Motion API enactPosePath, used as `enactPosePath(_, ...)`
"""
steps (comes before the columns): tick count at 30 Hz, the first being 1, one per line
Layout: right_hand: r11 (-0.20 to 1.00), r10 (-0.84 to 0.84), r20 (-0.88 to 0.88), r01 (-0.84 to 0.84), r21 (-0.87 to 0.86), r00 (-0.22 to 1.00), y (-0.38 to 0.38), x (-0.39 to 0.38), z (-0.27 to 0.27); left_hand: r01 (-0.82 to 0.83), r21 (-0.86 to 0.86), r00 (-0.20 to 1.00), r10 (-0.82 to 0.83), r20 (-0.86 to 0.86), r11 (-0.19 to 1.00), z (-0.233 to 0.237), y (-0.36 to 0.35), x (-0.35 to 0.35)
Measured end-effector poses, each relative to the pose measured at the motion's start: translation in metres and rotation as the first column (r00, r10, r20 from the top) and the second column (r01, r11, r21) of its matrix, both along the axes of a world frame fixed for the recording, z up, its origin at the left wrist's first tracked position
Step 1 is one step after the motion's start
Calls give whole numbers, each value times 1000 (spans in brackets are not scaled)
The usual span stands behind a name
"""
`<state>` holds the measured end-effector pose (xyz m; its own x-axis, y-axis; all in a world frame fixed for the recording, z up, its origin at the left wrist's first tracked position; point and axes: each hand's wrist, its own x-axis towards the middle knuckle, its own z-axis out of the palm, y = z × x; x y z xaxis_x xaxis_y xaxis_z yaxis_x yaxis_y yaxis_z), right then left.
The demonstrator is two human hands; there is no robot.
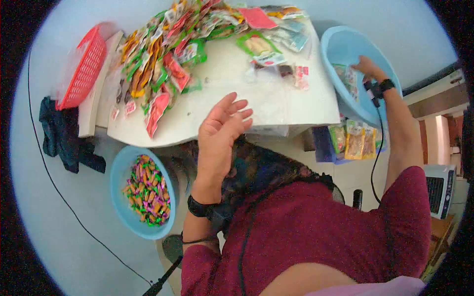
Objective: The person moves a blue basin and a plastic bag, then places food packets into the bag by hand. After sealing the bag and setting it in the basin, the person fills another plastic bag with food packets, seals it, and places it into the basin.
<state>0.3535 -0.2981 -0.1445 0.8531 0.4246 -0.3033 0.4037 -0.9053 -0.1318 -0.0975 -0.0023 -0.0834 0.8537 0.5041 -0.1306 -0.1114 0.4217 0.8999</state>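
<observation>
My left hand (227,117) hovers above the front edge of the white table (232,106), palm turned inward and fingers apart, with nothing in it. Over at the right, my right hand (371,68) reaches into a large blue basin (332,49). Its fingers are spread above a clear-and-green snack packet (347,79) lying in the basin, and I see no packet gripped in them. Nearest to my left hand on the table are a red packet (158,111) and a thin clear plastic sheet (264,103).
A heap of colourful packets (168,49) covers the table's back left. A green-edged packet (259,47) lies right of it. A red basket (86,69) leans at left. Below stand a blue basin of wrapped candies (148,192) and a blue crate (323,145) with packets. A cable (377,158) hangs from my right wrist.
</observation>
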Motion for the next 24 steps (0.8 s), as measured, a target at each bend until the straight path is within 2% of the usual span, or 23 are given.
enactPosePath(2,968,-124,51,110,226,991,17,1,39,-96,33,995,96,-4,995,-6,14,-17)
enactPosePath(3,946,-115,70,88,312,991,27,-9,61,-128,52,992,129,-7,990,-10,19,-24)
enactPosePath(4,904,-47,156,-24,427,987,46,-43,88,-172,102,985,171,15,980,-13,24,-30)
enactPosePath(6,769,-22,196,-109,630,980,91,-155,150,-229,183,972,234,-9,956,-19,31,-35)
enactPosePath(8,722,70,148,-153,675,986,109,-190,140,-291,236,953,304,-17,927,-23,32,-42)
enactPosePath(9,714,177,153,-234,660,972,111,-182,104,-310,319,941,336,-28,895,-28,34,-45)
enactPosePath(10,778,258,124,-283,561,958,119,-208,102,-327,400,929,369,-32,856,-34,36,-49)
enactPosePath(12,799,267,39,-244,549,963,129,-235,71,-336,546,900,432,-53,767,-41,39,-56)
enactPosePath(13,793,318,122,-335,509,940,133,-247,62,-333,609,884,463,-63,720,-43,40,-60)
enactPosePath(15,873,245,50,-243,423,968,144,-261,50,-328,701,853,517,-69,634,-39,41,-63)
enactPosePath(17,871,160,159,-215,442,974,153,-271,39,-322,765,820,568,-68,557,-28,42,-65)
enactPosePath(18,869,168,150,-218,445,974,155,-271,37,-314,769,804,586,-96,557,-26,45,-66)
enactPosePath(20,863,190,140,-233,448,972,159,-267,36,-347,796,805,594,-19,497,-34,54,-62)
enactPosePath(23,779,215,89,-225,586,973,164,-267,36,-317,887,805,589,65,336,-58,64,-55)
enactPosePath(24,758,181,15,-149,635,983,165,-270,38,-286,920,809,582,83,267,-63,66,-54)
